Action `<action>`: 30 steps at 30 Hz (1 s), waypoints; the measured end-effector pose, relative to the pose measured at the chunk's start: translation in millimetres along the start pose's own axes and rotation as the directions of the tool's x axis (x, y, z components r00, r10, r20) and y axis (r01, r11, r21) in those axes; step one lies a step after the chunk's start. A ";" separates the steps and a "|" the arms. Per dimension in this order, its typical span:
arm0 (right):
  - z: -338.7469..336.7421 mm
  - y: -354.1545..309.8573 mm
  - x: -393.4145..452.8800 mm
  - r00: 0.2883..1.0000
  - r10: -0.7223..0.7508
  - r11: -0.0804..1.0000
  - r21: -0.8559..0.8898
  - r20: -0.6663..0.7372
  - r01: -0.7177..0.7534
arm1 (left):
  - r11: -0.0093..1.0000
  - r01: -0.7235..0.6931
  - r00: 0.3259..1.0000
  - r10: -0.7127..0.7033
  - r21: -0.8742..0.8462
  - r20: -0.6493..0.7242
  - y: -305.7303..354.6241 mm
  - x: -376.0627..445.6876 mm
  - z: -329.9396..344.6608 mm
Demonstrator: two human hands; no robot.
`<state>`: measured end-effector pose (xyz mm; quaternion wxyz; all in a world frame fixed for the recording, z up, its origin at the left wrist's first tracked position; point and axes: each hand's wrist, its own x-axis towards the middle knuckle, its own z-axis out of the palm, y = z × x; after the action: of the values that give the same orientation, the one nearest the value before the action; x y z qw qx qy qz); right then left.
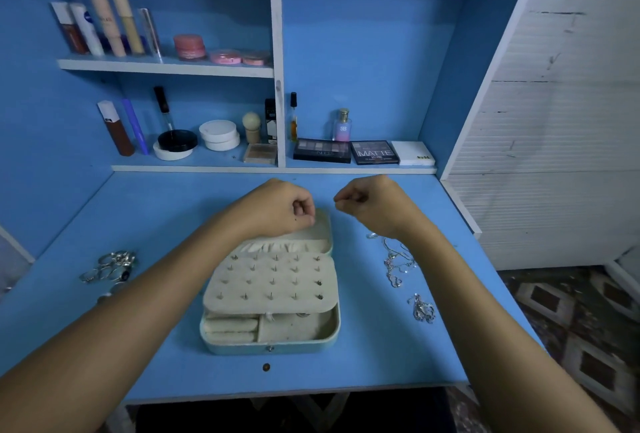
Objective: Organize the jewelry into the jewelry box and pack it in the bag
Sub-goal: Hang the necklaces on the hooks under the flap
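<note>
- Seen from above: open jewelry box (273, 297) lying flat at the middle of the blue counter (166, 346), pale earring panel (272, 282) folded over its lower tray, most pins bare.
- Raised over the far edge of the box: left hand (284, 209) and right hand (372, 204), both curled tight at the fingertips, knuckles facing each other, a small gap between.
- Possibly a fine chain stretched from one grip to the other; too thin and blurred to confirm, so whether either grip holds anything cannot be told.
- Well to the left of the box: a loose heap of rings (112, 266). Just right of it: a tangle of silver chains (396, 264) and, nearer the front edge, a pendant cluster (422, 308).
- No bag in view.
- Likely handling: chains light, limp and quick to knot, best lifted by clasp or one end and lowered straight; rings small, hard and slippery, best pinched one at a time across the band.
- Box rigid but hinged, best carried closed with a grip on both long sides.
- Behind, on the shelves (166, 65): cosmetics and palettes, apart from the work.
</note>
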<state>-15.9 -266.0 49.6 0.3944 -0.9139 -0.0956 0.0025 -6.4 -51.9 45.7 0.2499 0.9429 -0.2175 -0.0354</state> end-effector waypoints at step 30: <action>-33.9 76.8 -10.7 0.980 0.181 0.945 -0.262 -0.080 -0.196 | 0.987 0.043 0.961 -0.083 0.156 0.262 68.5 77.3 55.8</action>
<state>-10.4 -343.9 16.7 0.2675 -0.9635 0.0035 0.0021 26.7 -163.9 33.6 0.1459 0.9519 -0.2212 -0.1542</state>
